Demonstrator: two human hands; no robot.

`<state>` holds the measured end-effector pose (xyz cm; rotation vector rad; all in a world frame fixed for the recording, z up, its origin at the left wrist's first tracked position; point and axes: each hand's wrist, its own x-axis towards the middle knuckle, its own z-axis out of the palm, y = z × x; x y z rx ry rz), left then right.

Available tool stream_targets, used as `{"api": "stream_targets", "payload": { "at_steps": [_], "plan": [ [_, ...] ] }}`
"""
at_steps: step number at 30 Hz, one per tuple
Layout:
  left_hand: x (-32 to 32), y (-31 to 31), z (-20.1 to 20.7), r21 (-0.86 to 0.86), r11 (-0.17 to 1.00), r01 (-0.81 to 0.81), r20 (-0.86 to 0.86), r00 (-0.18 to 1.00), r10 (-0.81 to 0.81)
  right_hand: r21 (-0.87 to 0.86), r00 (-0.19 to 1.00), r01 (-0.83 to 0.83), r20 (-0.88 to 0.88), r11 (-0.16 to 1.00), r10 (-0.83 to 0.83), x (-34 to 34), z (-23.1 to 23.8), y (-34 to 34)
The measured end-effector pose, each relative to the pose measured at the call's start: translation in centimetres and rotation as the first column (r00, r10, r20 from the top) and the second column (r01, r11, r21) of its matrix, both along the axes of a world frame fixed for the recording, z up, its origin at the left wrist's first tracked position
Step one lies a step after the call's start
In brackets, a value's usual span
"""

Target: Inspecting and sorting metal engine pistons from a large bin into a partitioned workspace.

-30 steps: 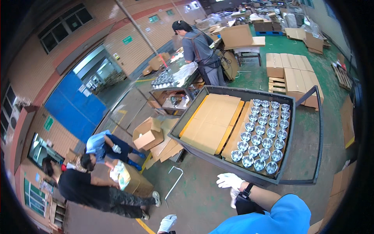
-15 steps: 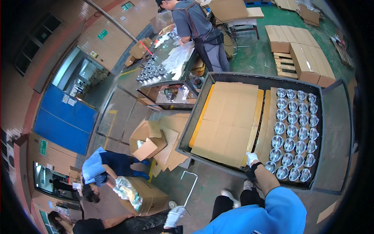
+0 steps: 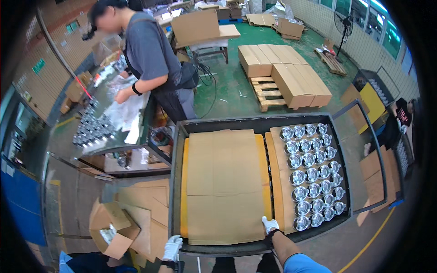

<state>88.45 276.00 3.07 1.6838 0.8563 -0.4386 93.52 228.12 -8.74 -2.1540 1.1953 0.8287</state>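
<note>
In front of me stands a dark metal cart [image 3: 218,250] with raised sides. My left hand [image 3: 173,248], in a white glove, is closed over the cart's near left corner. My right hand [image 3: 271,225], gloved too, rests inside the near edge, thumb spread from the fingers. It touches the near right corner of the stacked cardboard sheets [image 3: 225,177]; some of its fingertips are hidden. To its right, rows of shiny, clear glass-like cups or lids [image 3: 298,177] cover a strip of cardboard [image 3: 279,170].
A co-worker [image 3: 150,59] stands at a bench [image 3: 98,148] bearing small metallic parts. Cartons [image 3: 296,84] sit on a wooden pallet [image 3: 268,93] beyond the cart. An open box [image 3: 114,223] and flat cardboard lie left. A metal frame [image 3: 384,182] juts from the cart's right side.
My view has swung right and closer to the cart. The left hand has moved from beside a bent white rod to the cart's corner. My right hand stays at the cardboard's near corner.
</note>
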Motion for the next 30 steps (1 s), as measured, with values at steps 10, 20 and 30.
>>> {"api": "stream_targets", "payload": {
  "at_steps": [10, 20, 30],
  "plan": [
    [5.9, -0.3, -3.0, 0.584, 0.73, 0.355, -0.045, 0.912, -0.408, -0.154, 1.0, -0.021, -0.012, 0.988, 0.019, 2.5, 13.6, 3.1],
    [11.7, 2.2, -0.1, 0.308, 0.951, 0.015, 0.067, 0.997, -0.038, -0.15, 0.956, -0.258, 0.106, 0.955, 0.275, 2.5, 18.1, 0.9],
    [6.2, -2.6, 14.3, 0.403, 0.909, 0.108, 0.152, 0.971, -0.182, -0.117, 0.941, -0.065, 0.322, 0.991, 0.1, -3.7, 28.5, 1.3]
  ]
}}
